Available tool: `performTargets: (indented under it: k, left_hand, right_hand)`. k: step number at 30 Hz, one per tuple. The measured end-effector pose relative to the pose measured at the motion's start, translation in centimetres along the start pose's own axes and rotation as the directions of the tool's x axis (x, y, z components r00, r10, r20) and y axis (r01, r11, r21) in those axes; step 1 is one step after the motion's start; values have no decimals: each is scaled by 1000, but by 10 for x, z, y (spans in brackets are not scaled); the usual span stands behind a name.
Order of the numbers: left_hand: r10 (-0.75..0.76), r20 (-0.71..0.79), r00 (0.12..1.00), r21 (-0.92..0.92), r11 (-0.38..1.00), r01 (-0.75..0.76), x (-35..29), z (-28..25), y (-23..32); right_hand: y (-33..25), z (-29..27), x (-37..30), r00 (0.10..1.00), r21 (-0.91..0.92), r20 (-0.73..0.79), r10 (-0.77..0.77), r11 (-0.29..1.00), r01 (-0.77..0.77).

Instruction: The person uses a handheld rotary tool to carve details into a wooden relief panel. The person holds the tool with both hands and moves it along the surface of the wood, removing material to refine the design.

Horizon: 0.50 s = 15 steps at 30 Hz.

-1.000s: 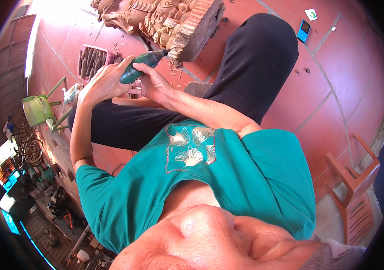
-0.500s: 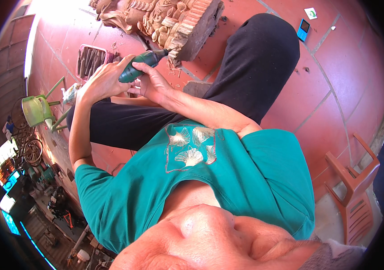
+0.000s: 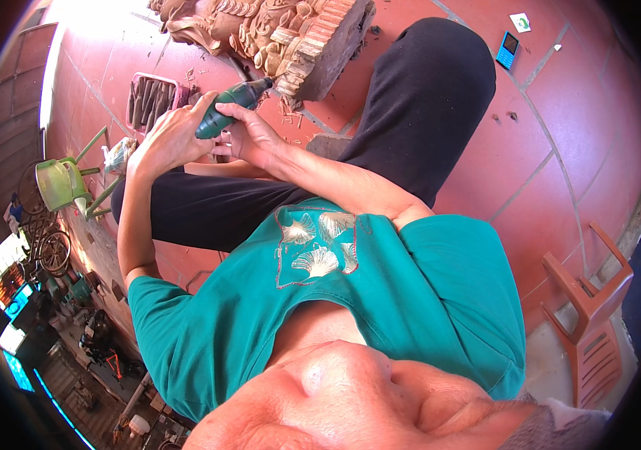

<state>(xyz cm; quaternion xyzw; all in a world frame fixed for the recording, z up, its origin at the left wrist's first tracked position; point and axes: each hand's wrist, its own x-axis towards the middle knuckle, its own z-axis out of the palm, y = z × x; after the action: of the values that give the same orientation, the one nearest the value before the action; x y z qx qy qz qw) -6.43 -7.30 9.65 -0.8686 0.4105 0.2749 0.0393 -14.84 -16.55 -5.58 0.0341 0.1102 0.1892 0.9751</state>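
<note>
Both hands are closed around a green rotary tool (image 3: 241, 96) with a dark nose, which points up and right to the lower edge of a brown carved wooden sculpture (image 3: 279, 37). My left hand (image 3: 170, 136) wraps the tool's rear part from the left. From the right, my right hand (image 3: 254, 138) grips it with the thumb along the body; its other fingers are partly hidden beneath. Whether the tool's tip touches the wood I cannot tell. Wood shavings (image 3: 290, 114) lie on the floor below the sculpture's base.
A pink tray of chisel-like tools (image 3: 154, 101) sits beyond my left hand. Left of it are a green plastic stool (image 3: 61, 184) and a plastic bag (image 3: 118, 156). A blue phone (image 3: 507, 49) lies far right, a brown plastic chair (image 3: 587, 315) near right.
The rotary tool has drawn back slightly left, away from the sculpture's edge, with both hands still around it. My raised right knee has shifted a little to the left.
</note>
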Motion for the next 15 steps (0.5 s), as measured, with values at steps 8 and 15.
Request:
performTargets:
  k: [8, 15]
  left_hand:
    - [36, 2, 999, 13, 999, -36, 0, 1, -5]
    - [70, -4, 998, -4, 998, -70, 2, 1, -8]
  right_hand:
    - [2, 1, -3, 1000, 15, -16, -10, 1000, 11]
    - [3, 6, -8, 999, 49, -41, -18, 999, 21]
